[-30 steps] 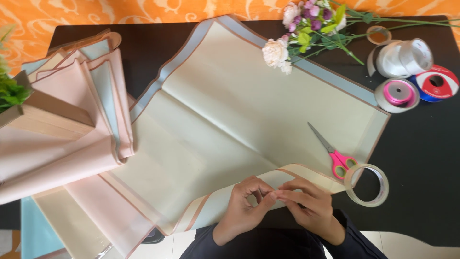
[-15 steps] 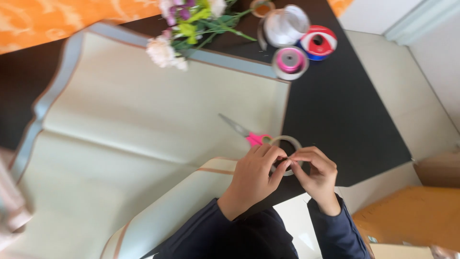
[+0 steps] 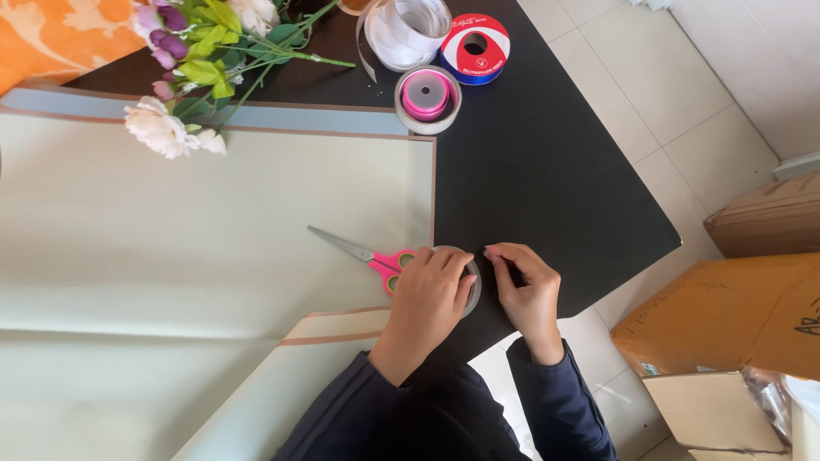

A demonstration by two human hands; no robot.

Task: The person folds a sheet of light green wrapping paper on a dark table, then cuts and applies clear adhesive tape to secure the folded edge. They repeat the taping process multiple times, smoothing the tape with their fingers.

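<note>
So your view has swung right compared with a second ago: the stack of pink wrapping sheets on the left is out of shot now, and the tiled floor (image 3: 683, 85) and cardboard boxes (image 3: 752, 316) have come in. Your hands moved too, off the folded paper edge and onto the clear tape roll (image 3: 471, 277), which sits at the corner of the cream sheet where it meets the black table (image 3: 547, 171), just beside the pink-handled scissors (image 3: 367, 254).

Your left hand (image 3: 431, 294) is clamped over the roll, fingers curled down around it. Your right hand (image 3: 525, 286) is pinched narrow right at the roll's edge; looks like you're picking for the tape end, though I can't actually see any tape lifted.

Materials: the wrapping paper (image 3: 213, 222) is matte, pale cream with a thin brown line and a blue band along the border. The pink ribbon spool (image 3: 427, 96) looks glossy, with a white ribbon roll (image 3: 408, 26) and a red-and-blue spool (image 3: 475, 47) close behind it. The artificial flowers (image 3: 184, 77) lie across the sheet's top edge, white and purple heads, plasticky green leaves.
</note>
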